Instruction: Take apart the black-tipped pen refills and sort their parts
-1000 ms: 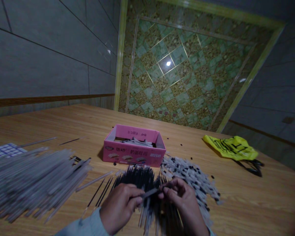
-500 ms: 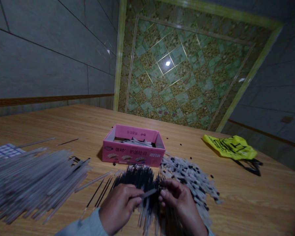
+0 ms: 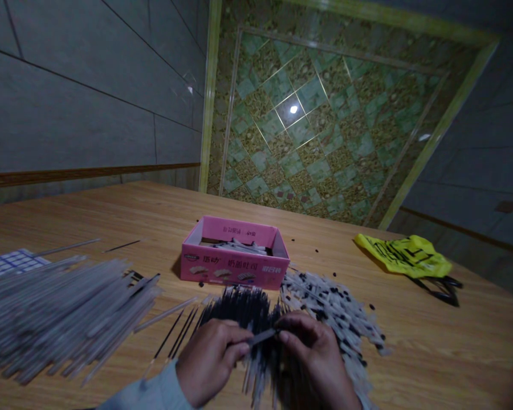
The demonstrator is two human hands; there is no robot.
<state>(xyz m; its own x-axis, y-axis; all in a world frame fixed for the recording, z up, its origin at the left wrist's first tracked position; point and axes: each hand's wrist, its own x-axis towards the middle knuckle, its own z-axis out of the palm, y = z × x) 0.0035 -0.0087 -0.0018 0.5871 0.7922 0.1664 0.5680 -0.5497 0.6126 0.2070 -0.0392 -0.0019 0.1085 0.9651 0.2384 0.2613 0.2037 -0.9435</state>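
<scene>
Stick [image 3: 263, 337], thin and grey, slants above dark rods [image 3: 239, 306].
Left hand [image 3: 211, 357] pinches one end, likely for steadiness; right hand [image 3: 318, 348] curls at the other, its grip unclear. Pale rods [image 3: 64, 316] lie left, short pieces [image 3: 325, 299] right on the worktop [image 3: 431, 341], presumably sorted for reach.

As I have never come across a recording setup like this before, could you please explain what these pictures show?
There is no machine here: a person works with two bare hands, seen by one head-worn camera looking forward and down. The left hand holds a slim greyish piece; the right hand is at its other end, though its grip is unclear. On the wooden table lie pale, slender tubes to the left, dark thin sticks in the middle, and small black-and-white parts to the right. Behind stands a pink box; far right lies a yellow bag.
</scene>
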